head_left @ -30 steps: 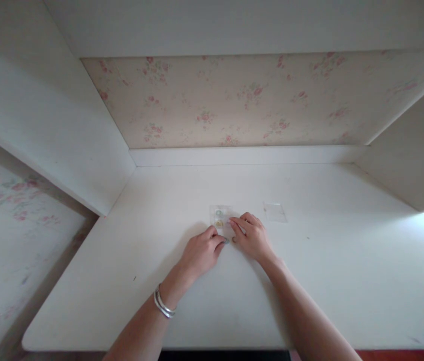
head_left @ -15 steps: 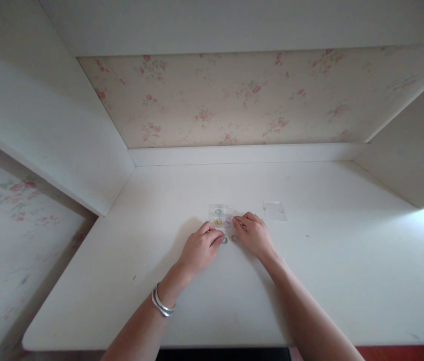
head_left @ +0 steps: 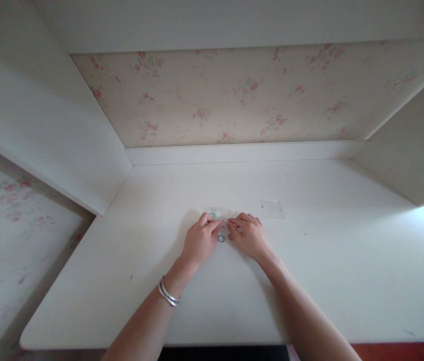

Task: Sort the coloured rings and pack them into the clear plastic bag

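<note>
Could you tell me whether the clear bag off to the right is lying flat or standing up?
Flat: the clear bag lies flat on the white table, apart from both hands.

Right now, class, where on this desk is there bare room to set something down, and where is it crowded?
The desk is bare right of the right hand out to the side panel, below the clear bag. It is bare left of the left hand too, and behind both hands up to the back ledge. It is crowded only at the middle, where both hands meet over the small packet and rings.
</note>
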A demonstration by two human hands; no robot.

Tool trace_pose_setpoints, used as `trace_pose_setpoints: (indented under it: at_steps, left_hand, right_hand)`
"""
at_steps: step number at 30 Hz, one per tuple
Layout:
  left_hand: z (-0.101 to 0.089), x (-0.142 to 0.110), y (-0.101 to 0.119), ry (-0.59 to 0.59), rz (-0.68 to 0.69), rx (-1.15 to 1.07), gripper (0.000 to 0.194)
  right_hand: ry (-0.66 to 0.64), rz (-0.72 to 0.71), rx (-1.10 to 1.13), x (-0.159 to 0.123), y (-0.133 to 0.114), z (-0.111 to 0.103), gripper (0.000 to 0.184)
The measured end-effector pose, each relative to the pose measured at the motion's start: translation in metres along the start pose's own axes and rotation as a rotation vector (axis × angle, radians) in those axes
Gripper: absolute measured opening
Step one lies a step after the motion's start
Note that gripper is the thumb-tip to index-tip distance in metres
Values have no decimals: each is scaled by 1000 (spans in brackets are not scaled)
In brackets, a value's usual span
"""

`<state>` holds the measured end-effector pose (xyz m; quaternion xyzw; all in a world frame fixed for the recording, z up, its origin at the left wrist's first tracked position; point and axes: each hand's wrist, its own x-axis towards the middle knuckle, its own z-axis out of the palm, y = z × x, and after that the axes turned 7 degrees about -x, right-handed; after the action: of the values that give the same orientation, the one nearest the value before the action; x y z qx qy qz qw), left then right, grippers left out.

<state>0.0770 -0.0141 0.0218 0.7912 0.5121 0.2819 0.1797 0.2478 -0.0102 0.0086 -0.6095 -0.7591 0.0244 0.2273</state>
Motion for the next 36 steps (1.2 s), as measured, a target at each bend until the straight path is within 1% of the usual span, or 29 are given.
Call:
trace_pose_setpoints:
  at_steps: [2, 6, 9, 13, 18, 23, 27, 32, 34, 36]
  left_hand:
    - [-1, -1, 0, 11, 3, 1, 24]
    - [-9, -6, -5, 82, -13, -11, 25]
    - [-14, -11, -9, 79, -28, 9, 24]
    - [-14, -13, -8, 49, -34, 51, 25]
    - [-12, -14, -4, 18, -34, 83, 26]
    - [-14, -14, -5, 8, -47, 93, 25]
    - [-16, -15, -3, -32, -44, 106, 26]
    - [-16, -18, 4, -147, -7, 142, 25]
    - [-15, -19, 6, -204, 23, 153, 26]
    - [-15, -20, 7, -241, 43, 166, 26]
  right_hand:
    - [0, -34, 42, -1, 0, -3, 20]
    - [-49, -224, 117, -4, -3, -12, 15]
    - [-87, -327, 101, -7, -5, -16, 13]
    - [-141, -397, 37, -9, -7, -15, 12]
    - [-175, -433, 19, -9, -9, -16, 17]
    - [-169, -407, 73, -9, -10, -17, 20]
    - [-75, -312, 140, -7, -6, -12, 19]
    - [107, -159, 178, -6, -3, -3, 23]
    - [146, -130, 171, -5, -3, -1, 24]
    - [146, -126, 148, -5, -3, 0, 24]
